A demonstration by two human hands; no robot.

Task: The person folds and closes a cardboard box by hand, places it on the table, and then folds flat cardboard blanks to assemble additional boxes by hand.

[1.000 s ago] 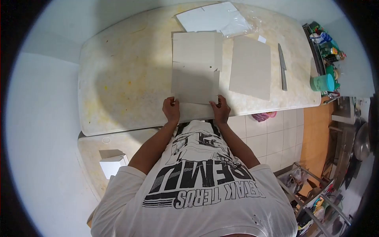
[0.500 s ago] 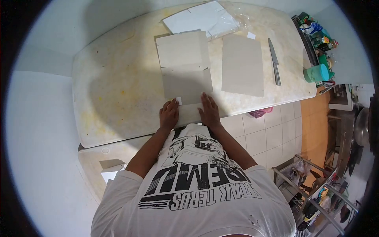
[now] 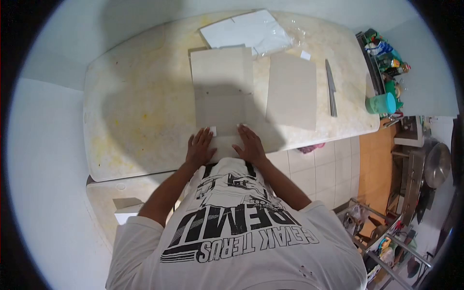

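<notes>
The left hand [image 3: 200, 147] and right hand [image 3: 250, 145] are being held palm-down, fingers extended, grasping nothing, fingertips being rested at the near corners of the cardboard box blank [image 3: 222, 72] lying by the tabletop's [image 3: 140, 140] front edge; its white tabs [image 3: 213, 131] seem best pressed evenly.

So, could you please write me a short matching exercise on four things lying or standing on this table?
Column 1
1. Knife
2. Cup
3. Plain cardboard sheet
4. Creased cardboard

Column 2
A. Directly left of the knife in the picture
B. Turquoise, near the right end of the table
C. Nearest to the left hand and the right hand
D. Between the plain cardboard sheet and the cup

Right pairs: 1-D, 2-B, 3-A, 4-C
</notes>
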